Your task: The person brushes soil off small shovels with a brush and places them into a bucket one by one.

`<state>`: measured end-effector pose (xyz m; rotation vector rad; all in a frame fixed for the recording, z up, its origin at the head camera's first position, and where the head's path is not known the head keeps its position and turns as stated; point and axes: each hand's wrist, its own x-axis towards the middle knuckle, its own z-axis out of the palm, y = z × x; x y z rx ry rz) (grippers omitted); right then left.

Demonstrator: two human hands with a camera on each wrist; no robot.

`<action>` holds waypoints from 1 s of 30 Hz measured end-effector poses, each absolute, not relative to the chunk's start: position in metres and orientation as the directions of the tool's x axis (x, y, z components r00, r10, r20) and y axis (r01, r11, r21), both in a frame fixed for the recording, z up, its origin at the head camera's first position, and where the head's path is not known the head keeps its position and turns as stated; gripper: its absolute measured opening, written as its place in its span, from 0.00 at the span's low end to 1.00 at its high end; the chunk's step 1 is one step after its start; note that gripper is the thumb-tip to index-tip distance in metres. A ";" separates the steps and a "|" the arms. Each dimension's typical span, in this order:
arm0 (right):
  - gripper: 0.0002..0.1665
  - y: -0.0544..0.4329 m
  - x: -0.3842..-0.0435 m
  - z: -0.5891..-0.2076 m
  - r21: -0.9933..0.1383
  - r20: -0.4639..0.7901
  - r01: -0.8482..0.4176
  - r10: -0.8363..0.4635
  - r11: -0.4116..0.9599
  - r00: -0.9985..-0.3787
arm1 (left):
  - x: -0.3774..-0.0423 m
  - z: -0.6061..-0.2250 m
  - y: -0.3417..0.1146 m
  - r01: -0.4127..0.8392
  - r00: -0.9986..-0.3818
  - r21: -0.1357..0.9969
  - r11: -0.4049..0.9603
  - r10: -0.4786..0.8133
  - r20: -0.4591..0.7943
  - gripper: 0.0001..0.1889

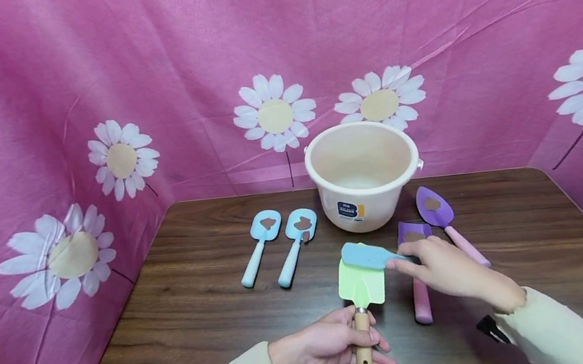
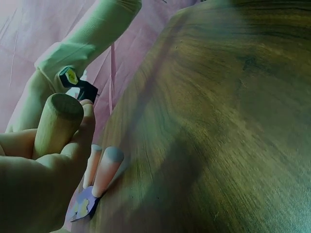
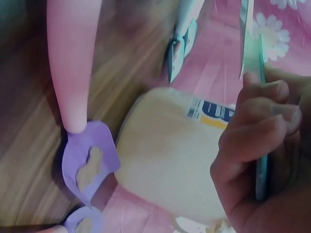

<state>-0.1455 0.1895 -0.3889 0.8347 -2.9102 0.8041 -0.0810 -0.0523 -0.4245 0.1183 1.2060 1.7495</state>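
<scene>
Blue spatula (image 1: 363, 255) overlapped green shovel (image 1: 370, 287)

My left hand (image 1: 336, 343) grasped the shovel by its wooden handle (image 1: 364, 338); my right hand (image 1: 443, 263) pinched the spatula. Both blades were near the white bucket (image 1: 383, 204). Whether they touched, I could not tell.

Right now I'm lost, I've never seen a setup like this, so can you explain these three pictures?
There's no machine here, just someone working bare-handed. The wide picture comes from a head camera, the other two from a camera on each wrist. The left hand holds a green shovel by its wooden handle; the right hand holds a blue tool, overlapping the shovel in the wide view. On the wooden table, a cream bucket stands with two light-blue shovels to its left and two purple shovels toward the right.
</scene>
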 end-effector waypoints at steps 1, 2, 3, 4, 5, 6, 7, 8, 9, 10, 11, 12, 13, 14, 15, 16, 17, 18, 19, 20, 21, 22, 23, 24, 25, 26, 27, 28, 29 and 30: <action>0.20 0.190 -0.147 -0.389 -0.450 0.162 -0.496 -0.478 0.743 -0.863 | -0.081 -0.425 -0.052 -0.649 -0.523 0.760 -0.036 0.747 -0.411 0.09; 0.21 0.191 -0.149 -0.388 -0.431 0.176 -0.488 -0.460 0.759 -0.870 | -0.080 -0.425 -0.052 -0.648 -0.523 0.761 -0.035 0.747 -0.411 0.09; 0.21 0.192 -0.151 -0.388 -0.420 0.187 -0.478 -0.442 0.771 -0.877 | -0.080 -0.425 -0.052 -0.649 -0.521 0.760 -0.034 0.748 -0.411 0.09; 0.22 0.193 -0.153 -0.387 -0.417 0.193 -0.462 -0.421 0.783 -0.887 | -0.080 -0.425 -0.052 -0.648 -0.522 0.761 -0.034 0.748 -0.411 0.09; 0.22 0.194 -0.154 -0.387 -0.422 0.196 -0.450 -0.405 0.787 -0.893 | -0.080 -0.425 -0.052 -0.646 -0.523 0.762 -0.034 0.747 -0.410 0.09; 0.23 0.195 -0.155 -0.387 -0.425 0.197 -0.435 -0.388 0.794 -0.901 | -0.080 -0.425 -0.052 -0.646 -0.524 0.763 -0.034 0.746 -0.411 0.09; 0.23 0.195 -0.155 -0.386 -0.443 0.193 -0.424 -0.378 0.789 -0.905 | -0.079 -0.425 -0.052 -0.646 -0.525 0.763 -0.035 0.745 -0.411 0.09; 0.23 0.195 -0.155 -0.386 -0.454 0.196 -0.421 -0.373 0.785 -0.907 | -0.080 -0.425 -0.052 -0.645 -0.528 0.763 -0.037 0.744 -0.410 0.09; 0.23 0.195 -0.155 -0.386 -0.454 0.202 -0.426 -0.375 0.783 -0.905 | -0.080 -0.424 -0.052 -0.644 -0.532 0.764 -0.040 0.741 -0.409 0.10; 0.23 0.195 -0.154 -0.386 -0.445 0.210 -0.435 -0.381 0.783 -0.901 | -0.080 -0.424 -0.052 -0.641 -0.538 0.766 -0.044 0.738 -0.408 0.10; 0.22 0.195 -0.153 -0.385 -0.430 0.223 -0.454 -0.396 0.780 -0.891 | -0.081 -0.424 -0.053 -0.640 -0.541 0.767 -0.045 0.735 -0.409 0.10; 0.21 0.194 -0.151 -0.385 -0.428 0.227 -0.472 -0.414 0.771 -0.882 | -0.081 -0.424 -0.053 -0.641 -0.542 0.766 -0.045 0.734 -0.410 0.10; 0.21 0.193 -0.150 -0.385 -0.436 0.224 -0.491 -0.437 0.755 -0.871 | -0.081 -0.423 -0.053 -0.642 -0.543 0.765 -0.046 0.733 -0.411 0.10; 0.20 0.192 -0.148 -0.384 -0.451 0.216 -0.508 -0.463 0.734 -0.860 | -0.082 -0.423 -0.053 -0.641 -0.544 0.766 -0.046 0.732 -0.411 0.10; 0.19 0.191 -0.145 -0.383 -0.478 0.194 -0.521 -0.493 0.708 -0.848 | -0.082 -0.423 -0.053 -0.642 -0.543 0.766 -0.046 0.732 -0.411 0.10; 0.17 0.191 -0.143 -0.383 -0.517 0.165 -0.525 -0.523 0.676 -0.836 | -0.083 -0.423 -0.053 -0.643 -0.542 0.765 -0.046 0.733 -0.411 0.10; 0.16 0.190 -0.141 -0.382 -0.562 0.132 -0.521 -0.553 0.642 -0.823 | -0.083 -0.422 -0.053 -0.645 -0.539 0.763 -0.045 0.734 -0.413 0.09; 0.15 0.190 -0.138 -0.381 -0.614 0.095 -0.508 -0.582 0.604 -0.808 | -0.084 -0.422 -0.053 -0.647 -0.539 0.761 -0.047 0.735 -0.412 0.09; 0.14 0.190 -0.136 -0.381 -0.652 0.062 -0.493 -0.607 0.576 -0.792 | -0.084 -0.422 -0.053 -0.648 -0.538 0.760 -0.048 0.735 -0.412 0.09; 0.14 0.189 -0.135 -0.381 -0.678 0.037 -0.483 -0.631 0.553 -0.775 | -0.084 -0.422 -0.053 -0.648 -0.537 0.760 -0.048 0.736 -0.412 0.09; 0.13 0.189 -0.133 -0.381 -0.697 0.016 -0.476 -0.652 0.536 -0.758 | -0.084 -0.422 -0.053 -0.649 -0.535 0.760 -0.046 0.738 -0.412 0.09; 0.12 0.189 -0.132 -0.381 -0.710 0.002 -0.471 -0.668 0.523 -0.744 | -0.085 -0.421 -0.053 -0.648 -0.534 0.760 -0.045 0.739 -0.412 0.09; 0.11 0.189 -0.131 -0.382 -0.716 -0.002 -0.475 -0.683 0.511 -0.731 | -0.085 -0.421 -0.053 -0.649 -0.531 0.760 -0.041 0.740 -0.413 0.08; 0.11 0.188 -0.131 -0.383 -0.720 -0.003 -0.480 -0.694 0.501 -0.720 | -0.085 -0.421 -0.053 -0.648 -0.530 0.761 -0.040 0.741 -0.412 0.08; 0.11 0.188 -0.131 -0.384 -0.719 -0.004 -0.485 -0.700 0.498 -0.714 | -0.085 -0.421 -0.053 -0.648 -0.530 0.761 -0.039 0.741 -0.412 0.07; 0.11 0.188 -0.131 -0.386 -0.718 -0.003 -0.488 -0.703 0.496 -0.711 | -0.085 -0.421 -0.053 -0.647 -0.531 0.762 -0.039 0.740 -0.412 0.07; 0.11 0.188 -0.131 -0.387 -0.718 0.000 -0.490 -0.705 0.493 -0.709 | -0.084 -0.421 -0.053 -0.647 -0.531 0.762 -0.039 0.740 -0.413 0.07; 0.12 0.188 -0.131 -0.388 -0.719 0.003 -0.491 -0.704 0.492 -0.711 | -0.084 -0.421 -0.053 -0.648 -0.530 0.761 -0.039 0.740 -0.413 0.08; 0.12 0.188 -0.132 -0.389 -0.719 0.009 -0.493 -0.702 0.491 -0.712 | -0.083 -0.421 -0.053 -0.651 -0.527 0.758 -0.039 0.742 -0.414 0.08; 0.12 0.188 -0.132 -0.389 -0.718 0.011 -0.489 -0.695 0.495 -0.719 | -0.083 -0.421 -0.053 -0.651 -0.525 0.758 -0.039 0.744 -0.413 0.09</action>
